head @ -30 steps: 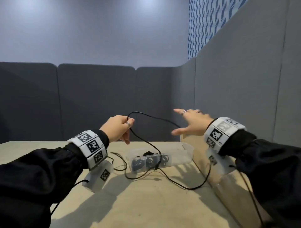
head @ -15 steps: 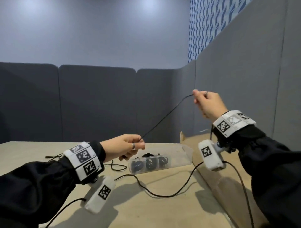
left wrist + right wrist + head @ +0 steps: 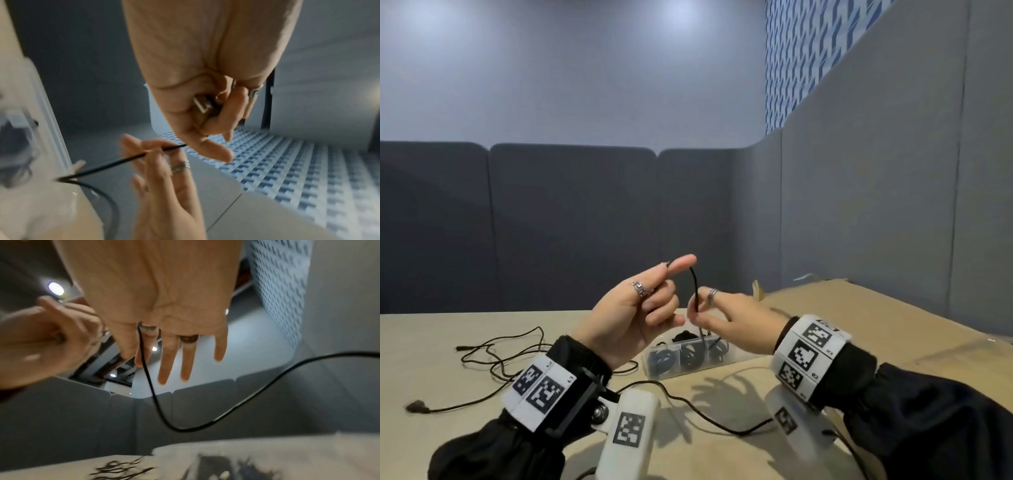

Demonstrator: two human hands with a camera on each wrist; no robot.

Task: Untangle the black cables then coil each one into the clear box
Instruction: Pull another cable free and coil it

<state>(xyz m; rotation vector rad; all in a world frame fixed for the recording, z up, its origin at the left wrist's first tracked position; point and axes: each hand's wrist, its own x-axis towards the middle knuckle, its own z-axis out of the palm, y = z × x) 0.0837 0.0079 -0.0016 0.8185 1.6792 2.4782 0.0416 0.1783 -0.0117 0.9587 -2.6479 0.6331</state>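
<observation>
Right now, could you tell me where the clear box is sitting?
In the head view the clear box sits on the table at centre, just beyond and below both raised hands, right of the loose cables.

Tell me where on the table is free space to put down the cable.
Free: the table at far left, behind the loose cables; also the near strip right of the trailing cable. Crowded: left of the box, where cables tangle.
</observation>
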